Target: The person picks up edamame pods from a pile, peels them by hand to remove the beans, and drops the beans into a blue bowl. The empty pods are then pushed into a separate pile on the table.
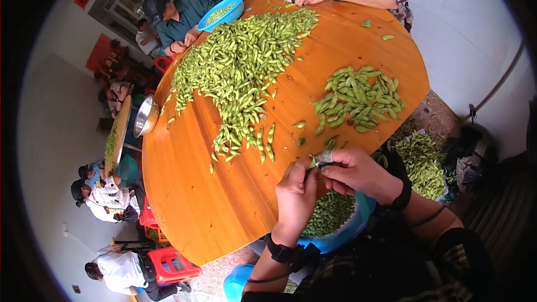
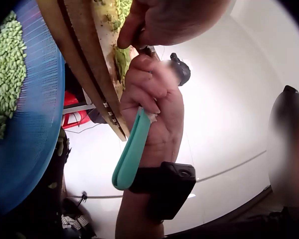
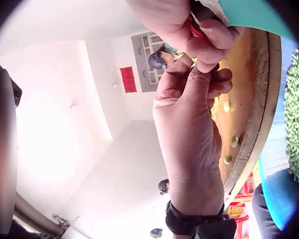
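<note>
My left hand (image 1: 295,198) pinches a green soybean pod (image 1: 312,163) just over the near table edge. The fingers of my right hand (image 1: 366,174) meet it there, with a grey wrap (image 1: 324,157) round one finger. In the left wrist view, the right hand grips a tool by its teal handle (image 2: 131,152); its working end is hidden between the hands. Below both hands stands a blue basin (image 1: 365,216) holding shelled green beans (image 1: 329,215). A small pile of pods (image 1: 358,98) lies on the table beyond my right hand.
A large heap of pods (image 1: 246,50) covers the far part of the wooden table (image 1: 207,212). Two people work across it, near a blue bowl (image 1: 235,11). A metal bowl (image 1: 146,116) sits at the left edge. More pods (image 1: 422,162) lie on the floor at right.
</note>
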`<act>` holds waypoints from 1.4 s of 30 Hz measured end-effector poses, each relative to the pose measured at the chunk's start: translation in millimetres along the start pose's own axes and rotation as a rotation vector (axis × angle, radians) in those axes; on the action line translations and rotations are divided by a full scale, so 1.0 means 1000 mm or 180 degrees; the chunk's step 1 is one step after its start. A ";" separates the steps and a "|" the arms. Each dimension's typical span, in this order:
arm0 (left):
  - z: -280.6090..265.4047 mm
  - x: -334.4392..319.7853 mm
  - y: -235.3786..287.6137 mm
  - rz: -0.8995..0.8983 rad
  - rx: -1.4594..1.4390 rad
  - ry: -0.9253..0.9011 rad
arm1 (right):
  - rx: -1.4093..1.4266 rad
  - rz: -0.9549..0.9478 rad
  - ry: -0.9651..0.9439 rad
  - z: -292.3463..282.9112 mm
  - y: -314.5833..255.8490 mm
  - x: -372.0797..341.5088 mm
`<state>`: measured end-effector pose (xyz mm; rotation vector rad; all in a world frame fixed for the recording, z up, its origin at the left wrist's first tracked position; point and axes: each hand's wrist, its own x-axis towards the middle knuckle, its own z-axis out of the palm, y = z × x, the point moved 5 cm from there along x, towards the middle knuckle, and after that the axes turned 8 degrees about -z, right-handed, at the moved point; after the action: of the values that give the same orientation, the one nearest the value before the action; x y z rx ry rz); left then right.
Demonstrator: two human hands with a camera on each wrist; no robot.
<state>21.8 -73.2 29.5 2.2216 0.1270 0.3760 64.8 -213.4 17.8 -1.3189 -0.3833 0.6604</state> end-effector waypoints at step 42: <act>-0.009 -0.019 -0.032 -0.2238 -0.2591 -0.1100 | 0.0252 0.0297 0.0130 0.023 0.006 -0.004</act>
<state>2.2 -50.8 5.8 1.2916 0.4593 -0.3077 46.1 -197.8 18.1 -1.2785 -0.2609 0.7185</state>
